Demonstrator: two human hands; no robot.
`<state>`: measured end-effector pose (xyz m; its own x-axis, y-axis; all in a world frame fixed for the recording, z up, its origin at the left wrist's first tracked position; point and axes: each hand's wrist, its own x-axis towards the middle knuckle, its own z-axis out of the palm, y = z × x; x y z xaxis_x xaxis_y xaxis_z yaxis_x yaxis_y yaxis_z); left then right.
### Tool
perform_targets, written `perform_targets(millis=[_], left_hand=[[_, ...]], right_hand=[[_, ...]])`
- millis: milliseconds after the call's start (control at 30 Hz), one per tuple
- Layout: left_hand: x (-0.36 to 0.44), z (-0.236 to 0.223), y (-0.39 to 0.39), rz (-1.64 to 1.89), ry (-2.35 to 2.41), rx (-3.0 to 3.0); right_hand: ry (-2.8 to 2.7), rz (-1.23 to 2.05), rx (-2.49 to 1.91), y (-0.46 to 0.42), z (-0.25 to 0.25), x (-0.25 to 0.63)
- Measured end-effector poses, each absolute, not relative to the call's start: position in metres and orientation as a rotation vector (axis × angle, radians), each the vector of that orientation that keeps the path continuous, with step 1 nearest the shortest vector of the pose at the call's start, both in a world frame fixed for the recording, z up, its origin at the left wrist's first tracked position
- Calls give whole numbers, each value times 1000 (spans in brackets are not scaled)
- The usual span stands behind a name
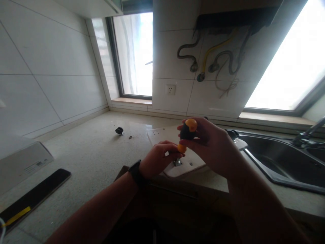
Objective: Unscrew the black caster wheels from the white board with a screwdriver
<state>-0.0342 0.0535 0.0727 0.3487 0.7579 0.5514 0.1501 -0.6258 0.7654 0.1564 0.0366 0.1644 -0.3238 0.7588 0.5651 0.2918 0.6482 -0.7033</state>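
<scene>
My right hand (pixel 212 142) is wrapped around the handle of an orange and black screwdriver (pixel 189 131), held nearly upright, tip down. My left hand (pixel 162 156) has its fingertips pinched together just under the handle's orange lower end; whatever lies between them is hidden. A dark watch (pixel 136 171) is on the left wrist. Below both hands a white board (pixel 196 164) with rounded corners lies on the counter, small holes showing in it. Beneath the left fingertips a shiny metal plate (pixel 177 163) sits on the board. The screwdriver's tip is hidden. A black caster wheel (pixel 232 134) stands at the board's right end.
A loose black caster (pixel 119 130) and a small dark bit (pixel 130 137) rest on the counter (pixel 101 149). The sink (pixel 279 159) and faucet (pixel 303 137) are right. At left lie a white box (pixel 27 162) and a long dark flat object (pixel 43 189).
</scene>
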Motion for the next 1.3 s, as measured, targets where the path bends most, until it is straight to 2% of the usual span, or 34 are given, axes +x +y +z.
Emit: perform_targets(millis=[200, 400, 700, 933, 1300], left_hand=[[-31, 73, 53, 1312, 998, 1990], [-28, 75, 49, 1306, 1062, 1931], [-33, 70, 54, 1323, 1024, 1915], [-33, 71, 55, 1264, 789, 2028], [-26, 71, 56, 1341, 1115, 1921]], right_hand=[[-2015, 730, -763, 42, 172, 157], [-1918, 371, -899, 42, 178, 149], [-1947, 560, -878, 41, 182, 155], [-2105, 469, -829, 45, 183, 160], [-1926, 579, -846, 57, 181, 148]])
